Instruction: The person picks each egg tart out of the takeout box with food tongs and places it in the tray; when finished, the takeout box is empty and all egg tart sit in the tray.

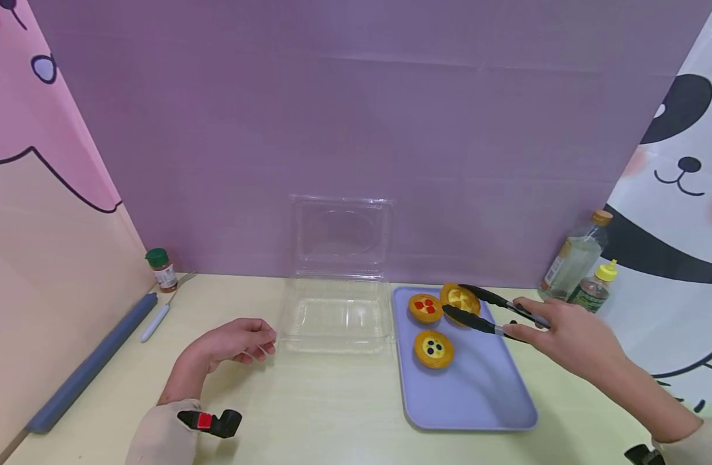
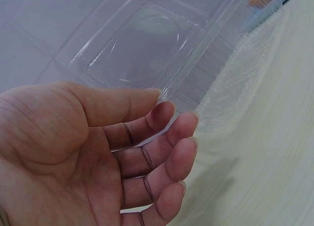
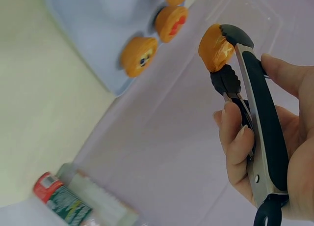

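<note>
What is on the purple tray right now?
Two tarts rest on the tray: one red-topped, one with dark dots. A third tart is gripped in tongs held by the right hand; its underside is hidden.

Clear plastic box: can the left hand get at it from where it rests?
Probably yes. The left hand lies open on the table, fingers right at the near-left corner of the clear plastic box. Nothing sits between them; the lid stands open.

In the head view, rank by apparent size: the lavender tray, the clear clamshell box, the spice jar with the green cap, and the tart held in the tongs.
1. Clamshell box with its lid up
2. Lavender tray, a close second
3. Tart in the tongs
4. Spice jar; similar to the tart, but farther away, so unsure.
</note>
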### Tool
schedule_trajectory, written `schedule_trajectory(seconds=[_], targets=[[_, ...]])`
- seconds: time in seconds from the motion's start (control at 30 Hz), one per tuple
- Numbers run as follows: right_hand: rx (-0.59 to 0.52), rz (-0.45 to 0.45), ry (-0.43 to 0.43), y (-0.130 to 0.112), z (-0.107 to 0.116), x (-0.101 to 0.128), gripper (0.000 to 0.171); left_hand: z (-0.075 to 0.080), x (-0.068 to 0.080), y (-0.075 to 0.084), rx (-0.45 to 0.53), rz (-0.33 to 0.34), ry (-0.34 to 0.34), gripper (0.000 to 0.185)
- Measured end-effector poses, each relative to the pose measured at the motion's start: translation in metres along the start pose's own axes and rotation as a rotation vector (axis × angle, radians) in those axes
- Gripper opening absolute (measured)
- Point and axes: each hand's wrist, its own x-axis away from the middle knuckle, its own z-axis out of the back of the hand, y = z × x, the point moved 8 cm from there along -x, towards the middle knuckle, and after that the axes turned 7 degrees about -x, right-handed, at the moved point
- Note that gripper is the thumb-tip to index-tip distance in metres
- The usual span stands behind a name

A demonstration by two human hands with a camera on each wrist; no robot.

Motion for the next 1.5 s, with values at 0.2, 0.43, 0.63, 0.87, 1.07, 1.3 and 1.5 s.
schedule_trajectory(seconds=[0.2,0.43,0.63,0.87,1.07,1.3,1.5], targets=[[0.017,-0.042,-0.026,0.019,-0.01,0.014,0.074,-0.001,0.0,0.002,0.004,-0.011,-0.007,0.031],[0.004,-0.089,-0.07,0.033,-0.025,0.024,0.077,0.0,0.001,0.001,0.001,-0.008,-0.008,0.03],[0.013,-0.114,-0.092,0.037,-0.034,0.031,0.077,0.0,0.0,0.001,0.006,-0.009,-0.012,0.03],[0.012,-0.108,-0.092,0.041,-0.04,0.032,0.072,0.0,0.0,0.001,-0.002,-0.004,-0.014,0.031],[-0.008,-0.112,-0.112,0.042,-0.047,0.031,0.071,0.0,0.001,0.002,-0.005,-0.008,-0.019,0.031],[-0.002,-0.115,-0.127,0.043,-0.051,0.028,0.07,0.0,0.0,0.0,0.0,-0.007,-0.016,0.03],[0.01,-0.096,-0.113,0.04,-0.049,0.027,0.067,0.001,0.0,0.0,0.001,-0.003,-0.012,0.03]])
